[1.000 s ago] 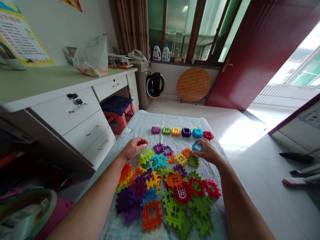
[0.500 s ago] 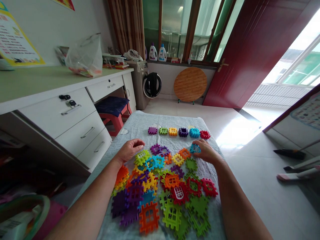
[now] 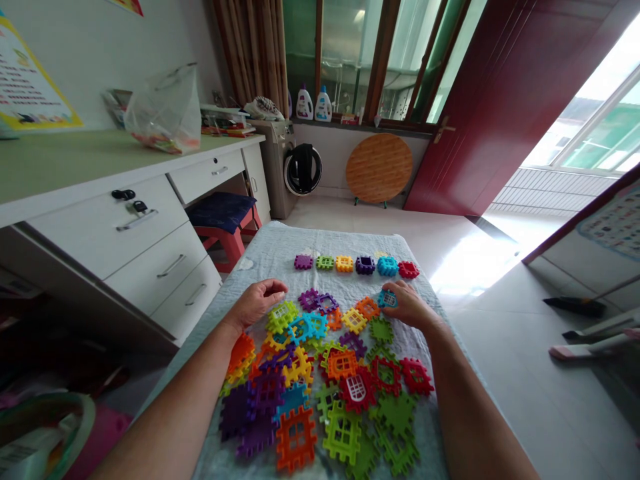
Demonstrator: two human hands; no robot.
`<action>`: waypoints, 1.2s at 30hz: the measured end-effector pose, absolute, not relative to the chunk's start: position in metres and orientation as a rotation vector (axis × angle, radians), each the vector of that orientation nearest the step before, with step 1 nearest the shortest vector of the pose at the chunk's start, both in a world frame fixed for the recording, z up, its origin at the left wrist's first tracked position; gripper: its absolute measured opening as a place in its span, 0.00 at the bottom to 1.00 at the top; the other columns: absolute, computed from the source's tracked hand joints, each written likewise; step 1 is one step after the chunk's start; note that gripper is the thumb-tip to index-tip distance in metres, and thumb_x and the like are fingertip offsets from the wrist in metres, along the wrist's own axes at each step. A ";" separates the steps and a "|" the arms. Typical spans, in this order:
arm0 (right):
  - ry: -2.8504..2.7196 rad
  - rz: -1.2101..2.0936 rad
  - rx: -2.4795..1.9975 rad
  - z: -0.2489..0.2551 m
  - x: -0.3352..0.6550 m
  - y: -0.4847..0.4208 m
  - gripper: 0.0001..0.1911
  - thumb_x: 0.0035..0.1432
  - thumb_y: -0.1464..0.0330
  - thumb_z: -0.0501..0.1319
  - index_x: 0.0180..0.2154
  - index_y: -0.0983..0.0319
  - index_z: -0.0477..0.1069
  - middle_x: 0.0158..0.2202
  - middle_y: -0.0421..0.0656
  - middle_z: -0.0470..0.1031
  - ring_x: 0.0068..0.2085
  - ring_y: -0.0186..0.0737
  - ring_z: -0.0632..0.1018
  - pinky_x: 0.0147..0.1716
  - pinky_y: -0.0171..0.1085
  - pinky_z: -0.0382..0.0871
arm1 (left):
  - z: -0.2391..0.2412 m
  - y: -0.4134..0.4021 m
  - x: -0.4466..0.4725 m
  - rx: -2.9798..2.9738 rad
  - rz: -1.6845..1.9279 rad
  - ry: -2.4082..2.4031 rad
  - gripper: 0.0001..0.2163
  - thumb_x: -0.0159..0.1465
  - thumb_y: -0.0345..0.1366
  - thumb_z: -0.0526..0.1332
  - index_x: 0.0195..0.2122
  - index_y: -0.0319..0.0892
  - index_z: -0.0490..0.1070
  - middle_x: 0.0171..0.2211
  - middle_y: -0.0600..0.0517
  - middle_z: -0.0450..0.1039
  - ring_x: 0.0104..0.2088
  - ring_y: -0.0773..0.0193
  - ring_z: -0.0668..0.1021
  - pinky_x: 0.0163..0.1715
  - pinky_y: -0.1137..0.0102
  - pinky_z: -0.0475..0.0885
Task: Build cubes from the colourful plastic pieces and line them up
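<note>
My right hand (image 3: 409, 305) grips a blue window tile (image 3: 387, 298) at the right side of the cloth-covered table (image 3: 235, 273). Its thumb and fingers close around the tile's edge. My left hand (image 3: 256, 303) hovers by a lime-green window tile (image 3: 283, 316), loosely curved, thumb and forefinger apart, holding nothing visible. Between my arms lies a loose heap of notched plastic tiles, among them an orange window tile (image 3: 296, 439), a red arched-window tile (image 3: 357, 388) and a purple tile (image 3: 267, 392). Some overlap and hide others.
Beyond the heap stands a row of small blocks, from a purple block (image 3: 303, 262) to a red block (image 3: 409, 269). A white desk (image 3: 145, 233) and a stool (image 3: 225, 217) are at the left, a pink bin (image 3: 107, 427) at lower left.
</note>
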State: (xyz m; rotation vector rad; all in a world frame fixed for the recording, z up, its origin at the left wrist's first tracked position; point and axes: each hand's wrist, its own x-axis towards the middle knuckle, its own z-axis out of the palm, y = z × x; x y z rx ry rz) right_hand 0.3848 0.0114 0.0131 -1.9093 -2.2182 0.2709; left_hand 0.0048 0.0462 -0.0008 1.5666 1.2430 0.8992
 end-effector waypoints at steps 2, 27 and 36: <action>-2.213 0.268 -1.898 0.011 0.386 0.012 0.27 0.44 0.66 0.63 0.49 0.62 0.67 0.43 0.48 0.68 0.45 0.48 0.69 0.45 0.43 0.62 | -0.001 0.047 0.004 1.566 0.902 1.241 0.15 0.51 0.45 0.64 0.35 0.40 0.74 0.31 0.51 0.74 0.34 0.61 0.74 0.38 0.68 0.70; -2.148 0.078 -1.972 0.057 0.419 0.088 0.28 0.41 0.69 0.61 0.49 0.61 0.66 0.46 0.49 0.66 0.46 0.49 0.65 0.44 0.42 0.60 | 0.004 0.046 0.006 1.583 0.854 1.249 0.14 0.52 0.45 0.63 0.34 0.41 0.72 0.31 0.51 0.74 0.34 0.59 0.75 0.39 0.65 0.69; -2.340 0.159 -1.966 0.049 0.425 0.120 0.30 0.40 0.70 0.61 0.50 0.61 0.68 0.46 0.50 0.67 0.45 0.50 0.67 0.42 0.41 0.62 | 0.000 0.048 0.003 1.622 0.828 1.245 0.12 0.54 0.43 0.62 0.35 0.41 0.72 0.32 0.51 0.74 0.34 0.61 0.74 0.38 0.68 0.69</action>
